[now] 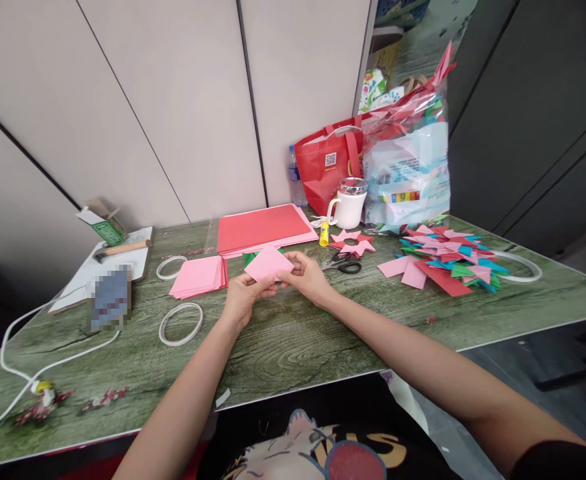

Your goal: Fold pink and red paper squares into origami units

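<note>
Together, left hand [243, 299] and right hand [309, 275] pinch a pink paper diamond [269, 263] above the wood-grained table [287, 343].

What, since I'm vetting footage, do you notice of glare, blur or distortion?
In the head view, the wall panels lean, suggesting wide-angle distortion; the clear plastic bag shows glare; a pixelated patch hides detail; the held pink paper looks slightly soft, its outline readable.

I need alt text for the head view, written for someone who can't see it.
A person's left hand and right hand hold a pink paper square above a green wood-grain table. A stack of pink squares lies to the left; scissors and a pile of colourful folded paper pieces lie to the right.
</note>
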`<state>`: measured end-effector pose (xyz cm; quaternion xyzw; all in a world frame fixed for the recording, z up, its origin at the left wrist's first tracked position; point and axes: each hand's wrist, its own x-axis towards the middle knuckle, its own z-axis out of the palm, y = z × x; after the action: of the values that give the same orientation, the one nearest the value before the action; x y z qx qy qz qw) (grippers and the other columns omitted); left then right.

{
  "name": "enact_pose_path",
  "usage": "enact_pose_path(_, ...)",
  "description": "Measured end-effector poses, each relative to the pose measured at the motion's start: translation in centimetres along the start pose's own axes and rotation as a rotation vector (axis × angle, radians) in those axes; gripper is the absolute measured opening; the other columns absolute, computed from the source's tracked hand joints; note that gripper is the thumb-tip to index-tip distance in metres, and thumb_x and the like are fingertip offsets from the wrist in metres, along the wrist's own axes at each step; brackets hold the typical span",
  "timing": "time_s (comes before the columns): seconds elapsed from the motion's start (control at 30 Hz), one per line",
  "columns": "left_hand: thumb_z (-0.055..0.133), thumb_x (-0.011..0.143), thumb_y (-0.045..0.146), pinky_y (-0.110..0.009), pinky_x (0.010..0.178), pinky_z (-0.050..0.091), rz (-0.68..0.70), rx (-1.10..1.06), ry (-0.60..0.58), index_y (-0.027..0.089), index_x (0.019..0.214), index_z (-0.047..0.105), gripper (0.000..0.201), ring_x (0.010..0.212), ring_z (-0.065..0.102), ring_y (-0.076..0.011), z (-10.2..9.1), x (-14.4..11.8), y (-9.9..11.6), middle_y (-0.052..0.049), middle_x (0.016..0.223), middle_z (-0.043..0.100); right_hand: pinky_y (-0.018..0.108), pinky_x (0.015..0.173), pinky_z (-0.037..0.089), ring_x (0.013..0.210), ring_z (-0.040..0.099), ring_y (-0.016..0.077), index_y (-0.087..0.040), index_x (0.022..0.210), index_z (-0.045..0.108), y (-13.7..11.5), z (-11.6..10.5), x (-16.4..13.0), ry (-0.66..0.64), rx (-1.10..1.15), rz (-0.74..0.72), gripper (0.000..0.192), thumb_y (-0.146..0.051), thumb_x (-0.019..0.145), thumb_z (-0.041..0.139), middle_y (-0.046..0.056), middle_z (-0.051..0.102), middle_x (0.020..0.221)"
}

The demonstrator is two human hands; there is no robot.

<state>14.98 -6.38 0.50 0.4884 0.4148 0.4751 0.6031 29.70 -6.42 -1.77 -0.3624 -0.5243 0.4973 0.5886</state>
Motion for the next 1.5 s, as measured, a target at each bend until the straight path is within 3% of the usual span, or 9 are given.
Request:
enact_pose_path(0.13, 0.076, 0.052, 0.023, -0.029, 0.06, 0.053, -0.006, 0.015, -0.026, 0.006, 0.078, 0.064, 0.032, 0.059, 0.063, -0.0165, 0.2, -0.1, 0.1, -0.009, 0.068, 0.068, 0.027, 0.056, 0.054, 0.059, 0.061, 0.0136, -0.019, 0.093, 0.048, 0.0, -0.1, 0.0, -0.023, 0.019, -0.012, 0.046, -0.027, 0.056, 0.073, -0.001, 0.063, 0.072)
enact_pose_path(0.27, 0.077, 0.051, 0.02, -0.03, 0.063, 0.053, 0.073, -0.07, 0.047, 0.011, 0.093, 0.056, 0.047, 0.066, 0.064, -0.0161, 0.2, 0.1, 0.3, -0.007, 0.08, 0.068, 0.026, 0.054, 0.053, 0.056, 0.06, 0.012, -0.019, 0.093, 0.045, 0.1, -0.2, 0.1, -0.006, 0.041, -0.012, 0.047, -0.028, 0.057, 0.073, -0.003, 0.063, 0.068)
enact_pose_path(0.43, 0.077, 0.048, 0.019, -0.026, 0.057, 0.051, 0.159, -0.049, 0.032, 0.015, 0.099, 0.05, 0.058, 0.065, 0.063, -0.0158, -0.1, 0.3, 0.7, -0.003, 0.075, 0.066, 0.024, 0.053, 0.052, 0.055, 0.06, 0.0109, -0.02, 0.093, 0.043, 0.3, -0.3, 0.3, -0.014, 0.082, -0.006, 0.048, -0.029, 0.056, 0.074, -0.003, 0.063, 0.069)
enact_pose_path(0.57, 0.076, 0.048, 0.02, -0.026, 0.057, 0.051, 0.149, -0.048, -0.001, 0.017, 0.098, 0.049, 0.057, 0.061, 0.062, -0.0146, 0.0, 0.1, 1.0, -0.001, 0.072, 0.065, 0.024, 0.053, 0.051, 0.053, 0.059, 0.0103, -0.02, 0.084, 0.045, 0.0, -0.3, 0.2, 0.013, 0.101, -0.036, 0.044, -0.031, 0.053, 0.075, -0.005, 0.061, 0.066)
enact_pose_path(0.8, 0.072, 0.049, 0.018, -0.026, 0.057, 0.051, 0.186, -0.028, 0.009, 0.017, 0.094, 0.05, 0.05, 0.057, 0.058, -0.0112, 0.0, 0.4, 0.4, 0.0, 0.075, 0.063, 0.028, 0.057, 0.051, 0.054, 0.059, 0.0126, -0.016, 0.071, 0.062, -0.3, 0.2, -0.1, 0.016, -0.021, -0.031, 0.026, -0.036, 0.057, 0.071, 0.001, 0.063, 0.068)
enact_pose_path(1.17, 0.071, 0.051, 0.018, -0.02, 0.052, 0.046, 0.234, 0.035, 0.012, 0.014, 0.093, 0.052, 0.046, 0.057, 0.054, -0.0085, 0.2, 0.4, 0.2, 0.0, 0.079, 0.06, 0.026, 0.06, 0.049, 0.055, 0.057, 0.0104, -0.016, 0.068, 0.063, -0.7, 0.2, -0.2, -0.072, -0.033, -0.042, 0.018, -0.031, 0.061, 0.069, -0.001, 0.062, 0.068)
enact_pose_path(1.5, 0.069, 0.057, 0.022, -0.021, 0.053, 0.046, 0.293, 0.053, 0.003, 0.014, 0.09, 0.053, 0.038, 0.063, 0.053, -0.0104, 0.1, 0.4, -0.2, -0.001, 0.079, 0.058, 0.026, 0.058, 0.048, 0.055, 0.057, 0.0113, -0.017, 0.07, 0.062, -0.7, 0.1, -0.2, -0.101, -0.066, -0.081, 0.023, -0.037, 0.062, 0.068, 0.0, 0.061, 0.067)
